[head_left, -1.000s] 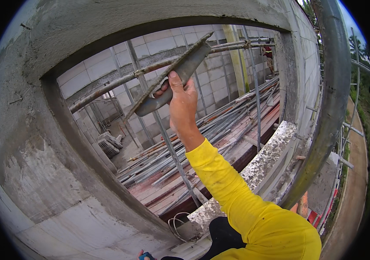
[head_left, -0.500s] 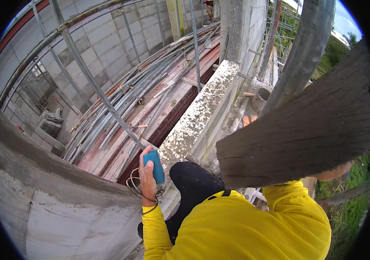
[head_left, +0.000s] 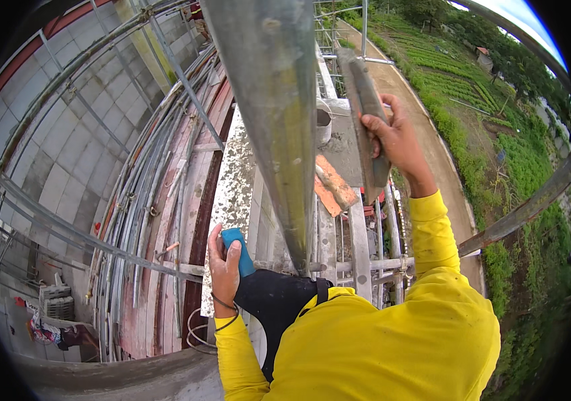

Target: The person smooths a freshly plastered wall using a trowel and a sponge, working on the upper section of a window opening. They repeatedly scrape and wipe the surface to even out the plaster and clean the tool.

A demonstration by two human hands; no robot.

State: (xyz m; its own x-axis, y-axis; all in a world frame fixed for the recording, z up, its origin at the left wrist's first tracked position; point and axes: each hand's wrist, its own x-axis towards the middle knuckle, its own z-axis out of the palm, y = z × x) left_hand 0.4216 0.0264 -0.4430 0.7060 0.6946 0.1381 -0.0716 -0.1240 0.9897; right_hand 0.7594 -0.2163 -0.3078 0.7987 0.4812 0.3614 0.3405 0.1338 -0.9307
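My left hand is closed around a blue sponge, low over the near part of a wall top flecked with white. A dark cord circles that wrist. To the right, my right hand is raised and grips the handle of a grey, mortar-stained plastering float. The float's long blade is turned nearly edge-on and points away from me. Below it and to its left lie orange brick pieces beside a mortar-covered board. A bucket stands partly behind a steel pipe.
A thick upright scaffold pipe rises between my hands. At left, steel pipes lie stacked on reddish planks. Another person is at lower left, near a grey crate. Beyond the right-hand edge, a path and green field lie far below.
The view has swung to the right. The float, earlier large and close in front of me, is now farther off with my right hand showing on it. My left hand keeps the sponge.
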